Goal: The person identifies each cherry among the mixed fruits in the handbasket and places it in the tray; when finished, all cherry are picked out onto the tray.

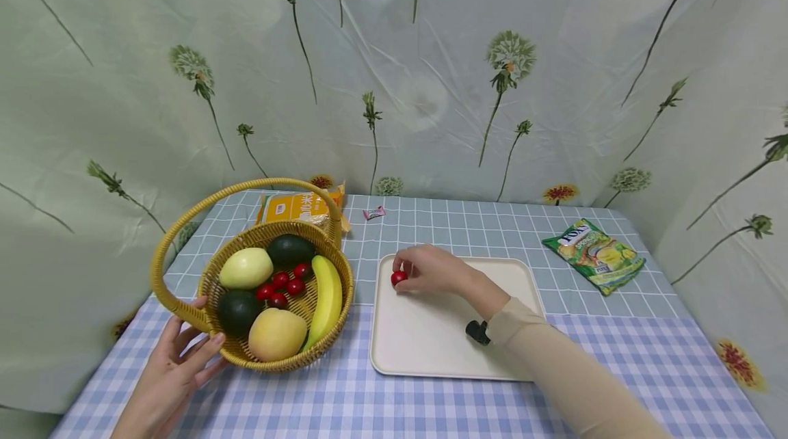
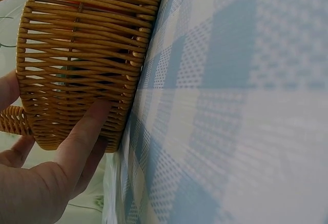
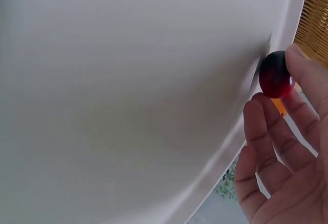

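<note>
In the head view, my right hand (image 1: 434, 269) pinches a red cherry (image 1: 399, 277) between thumb and fingers, over the far left corner of a white tray (image 1: 425, 350). The right wrist view shows the glossy dark red cherry (image 3: 277, 75) at the fingertips, beside the tray's rim. My left hand (image 1: 175, 370) touches the left side of a yellow wicker basket (image 1: 345, 309) near the handle's base. Its extended fingers rest against the woven wall (image 2: 87, 44) in the left wrist view. Inside the basket are several cherries (image 1: 295, 286), a banana (image 1: 326, 295) and a peach-like fruit (image 1: 277, 334).
Two dark green fruits (image 1: 240, 313) and a pale green-yellow one (image 1: 246, 268) also lie in the basket. An orange packet (image 1: 295, 206) stands behind it. A pink wrapped sweet (image 1: 374, 213) lies at the back, and a green FOX'S bag (image 1: 594, 256) at the right.
</note>
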Available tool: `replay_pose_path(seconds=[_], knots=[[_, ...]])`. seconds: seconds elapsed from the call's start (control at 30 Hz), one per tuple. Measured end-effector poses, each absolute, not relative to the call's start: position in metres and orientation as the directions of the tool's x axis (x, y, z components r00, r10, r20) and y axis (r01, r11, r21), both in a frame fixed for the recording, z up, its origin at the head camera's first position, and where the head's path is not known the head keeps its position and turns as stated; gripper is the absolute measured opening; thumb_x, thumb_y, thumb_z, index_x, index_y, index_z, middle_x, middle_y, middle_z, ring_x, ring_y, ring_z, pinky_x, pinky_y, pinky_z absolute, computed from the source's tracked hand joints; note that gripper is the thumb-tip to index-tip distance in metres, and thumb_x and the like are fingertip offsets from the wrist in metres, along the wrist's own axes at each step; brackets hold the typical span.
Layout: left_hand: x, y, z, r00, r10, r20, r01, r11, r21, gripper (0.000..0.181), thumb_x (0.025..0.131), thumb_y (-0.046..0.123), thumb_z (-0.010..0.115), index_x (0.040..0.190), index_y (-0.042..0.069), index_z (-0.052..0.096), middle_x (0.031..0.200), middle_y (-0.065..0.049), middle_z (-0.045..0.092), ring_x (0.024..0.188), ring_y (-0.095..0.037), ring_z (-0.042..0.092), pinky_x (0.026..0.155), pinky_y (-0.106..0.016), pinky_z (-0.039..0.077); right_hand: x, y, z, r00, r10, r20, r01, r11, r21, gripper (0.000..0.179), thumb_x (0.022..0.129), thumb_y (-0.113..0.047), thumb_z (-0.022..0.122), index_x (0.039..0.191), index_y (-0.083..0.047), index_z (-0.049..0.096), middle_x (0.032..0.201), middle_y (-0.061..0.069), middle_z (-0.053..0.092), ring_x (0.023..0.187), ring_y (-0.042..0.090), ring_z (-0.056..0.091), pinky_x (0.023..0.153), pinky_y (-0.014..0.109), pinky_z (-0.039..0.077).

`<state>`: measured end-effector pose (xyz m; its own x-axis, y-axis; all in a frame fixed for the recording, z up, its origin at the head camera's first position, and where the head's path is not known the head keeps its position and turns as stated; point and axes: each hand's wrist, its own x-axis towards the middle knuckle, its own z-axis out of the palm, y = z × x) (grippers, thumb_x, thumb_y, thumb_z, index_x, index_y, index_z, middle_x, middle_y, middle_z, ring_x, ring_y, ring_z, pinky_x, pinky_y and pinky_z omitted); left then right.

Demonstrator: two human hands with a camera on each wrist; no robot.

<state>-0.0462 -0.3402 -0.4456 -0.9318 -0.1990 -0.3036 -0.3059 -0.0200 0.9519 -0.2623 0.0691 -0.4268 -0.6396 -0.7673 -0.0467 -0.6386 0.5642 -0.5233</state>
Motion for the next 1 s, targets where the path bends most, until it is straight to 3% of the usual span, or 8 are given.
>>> replay_pose_path(seconds=[1.0], knots=[[-0.046, -0.341, -0.445, -0.932, -0.194, -0.307, -0.313, -0.005, 0.95, 0.077, 0.109, 0.015, 0.064, 0.164, 0.047, 0.02, 0.146, -0.001, 0.034, 0.106, 0.01, 0.062, 0.089, -0.03, 0.061, -0.262, 0.052, -0.428, -0.625, -0.779, -0.055, -0.626, 0.542, -0.561, 0.028, 0.091, -0.027, 0.088, 0.108, -0.013, 0.071, 0.085, -0.005, 0.067, 0.077, 0.006, 0.056, 0.074, 0.022, 0.048]])
